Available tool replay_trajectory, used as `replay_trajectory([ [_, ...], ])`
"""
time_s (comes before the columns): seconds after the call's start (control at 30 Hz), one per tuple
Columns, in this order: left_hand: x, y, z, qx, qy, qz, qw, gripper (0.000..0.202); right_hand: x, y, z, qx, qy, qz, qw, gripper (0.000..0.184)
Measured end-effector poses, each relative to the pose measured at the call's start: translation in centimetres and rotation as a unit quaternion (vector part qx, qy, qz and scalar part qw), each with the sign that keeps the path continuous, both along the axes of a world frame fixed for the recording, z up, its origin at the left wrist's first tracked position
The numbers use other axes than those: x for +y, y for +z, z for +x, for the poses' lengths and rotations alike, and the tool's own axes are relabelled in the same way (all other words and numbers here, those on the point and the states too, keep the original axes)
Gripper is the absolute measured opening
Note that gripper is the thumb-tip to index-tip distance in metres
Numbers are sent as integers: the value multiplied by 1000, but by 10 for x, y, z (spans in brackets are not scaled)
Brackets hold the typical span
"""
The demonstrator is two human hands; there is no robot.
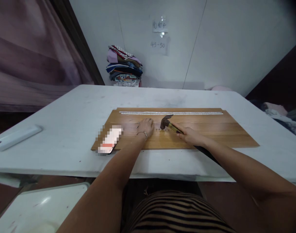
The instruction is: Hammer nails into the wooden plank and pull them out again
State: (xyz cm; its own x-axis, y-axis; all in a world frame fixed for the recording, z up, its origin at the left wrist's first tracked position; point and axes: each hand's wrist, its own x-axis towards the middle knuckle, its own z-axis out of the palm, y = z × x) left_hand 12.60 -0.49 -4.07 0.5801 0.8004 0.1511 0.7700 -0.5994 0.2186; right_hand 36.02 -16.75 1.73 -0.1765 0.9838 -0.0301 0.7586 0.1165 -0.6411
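My right hand is wrapped round the handle of a claw hammer. The hammer's dark head is over the middle of a wooden board, its claw pointing up and away. A short row of small nails shows on the board near the head; I cannot tell whether the head touches one. To the left of the hammer, my left hand rests on the board, palm down, seemingly holding nothing, its fingertips partly hidden. A bracelet circles that wrist. A few loose nails lie left of this hand.
Two white ruled strips run along the board's far edge. A phone lies at its left front corner. The board lies on a white table. A white long object is at far left, folded cloths behind.
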Motion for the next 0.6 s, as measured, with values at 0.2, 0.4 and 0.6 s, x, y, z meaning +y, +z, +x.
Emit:
replay_trajectory([
  [0.2, -1, 1, 0, 16, -3, 5, 1000, 26, -2, 12, -3, 20, 10, 3, 1000, 78],
  [0.4, -2, 2, 0, 13, -5, 9, 1000, 24, -1, 9, -4, -5, 2, 7, 1000, 76],
  [0.6, -1, 1, 0, 21, -2, 6, 1000, 25, -2, 4, -3, -1, 1, -2, 1000, 75],
])
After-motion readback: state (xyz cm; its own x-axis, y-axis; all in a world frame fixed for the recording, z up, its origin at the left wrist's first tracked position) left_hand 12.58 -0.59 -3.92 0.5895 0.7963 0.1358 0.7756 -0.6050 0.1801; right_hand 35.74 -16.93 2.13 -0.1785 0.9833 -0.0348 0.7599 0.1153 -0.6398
